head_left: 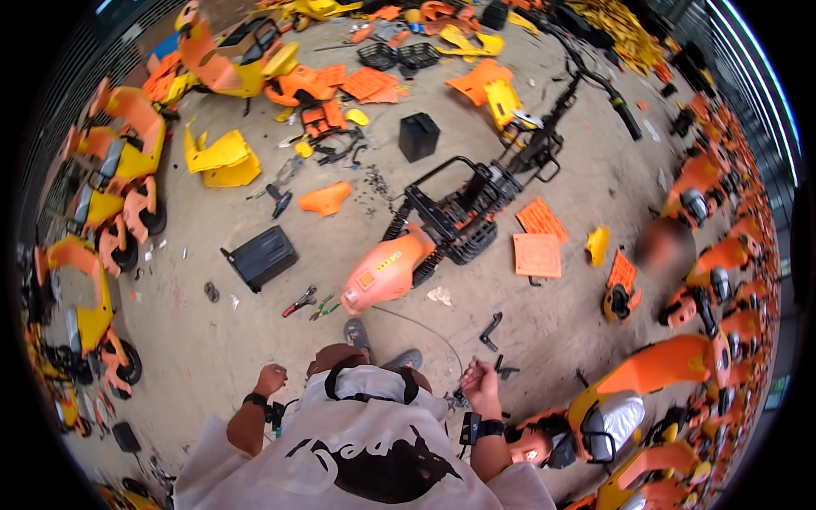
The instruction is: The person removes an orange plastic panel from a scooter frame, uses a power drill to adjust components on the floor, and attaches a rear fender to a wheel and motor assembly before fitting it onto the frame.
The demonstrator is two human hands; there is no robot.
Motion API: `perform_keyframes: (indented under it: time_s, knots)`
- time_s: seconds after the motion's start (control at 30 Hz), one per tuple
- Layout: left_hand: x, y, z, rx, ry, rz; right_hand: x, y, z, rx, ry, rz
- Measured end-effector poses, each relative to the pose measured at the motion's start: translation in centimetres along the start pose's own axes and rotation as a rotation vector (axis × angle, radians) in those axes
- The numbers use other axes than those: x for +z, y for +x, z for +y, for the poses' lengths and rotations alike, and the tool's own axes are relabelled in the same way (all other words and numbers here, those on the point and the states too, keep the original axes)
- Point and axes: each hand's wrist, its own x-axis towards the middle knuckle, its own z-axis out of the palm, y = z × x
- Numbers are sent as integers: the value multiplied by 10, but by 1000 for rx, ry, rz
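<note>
My left hand (272,379) hangs at my side in a closed fist with nothing showing in it. My right hand (481,380) is also curled closed, right beside the end of a thin grey cable (429,330) that arcs over the floor from the scooter. Whether it grips the cable is unclear. In front of my feet lies a stripped scooter frame (463,208) with an orange rear fender (382,272). Red-handled pliers (299,302) and green-handled pliers (323,308) lie on the concrete just left of the fender.
A black battery case (262,255) and a black box (418,136) sit on the floor. Orange panels (537,255), yellow covers (223,157) and small black brackets (490,330) are scattered about. Orange scooters (722,255) line the right, others (110,170) the left. Another person (663,246) is at the right.
</note>
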Motion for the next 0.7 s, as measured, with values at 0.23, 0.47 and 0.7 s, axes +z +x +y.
perform_keyframes:
  time_s: [0.23, 0.47, 0.7]
  knots:
    - [17, 4, -102, 166, 88, -85, -89, 113, 14, -327, -1084, 315]
    - [38, 17, -79, 354, 303, 292, -43, 121, -1, -330, -1403, 134]
    - [4, 16, -23, -56, -544, 200, 65, 111, 32, -717, -1691, -75]
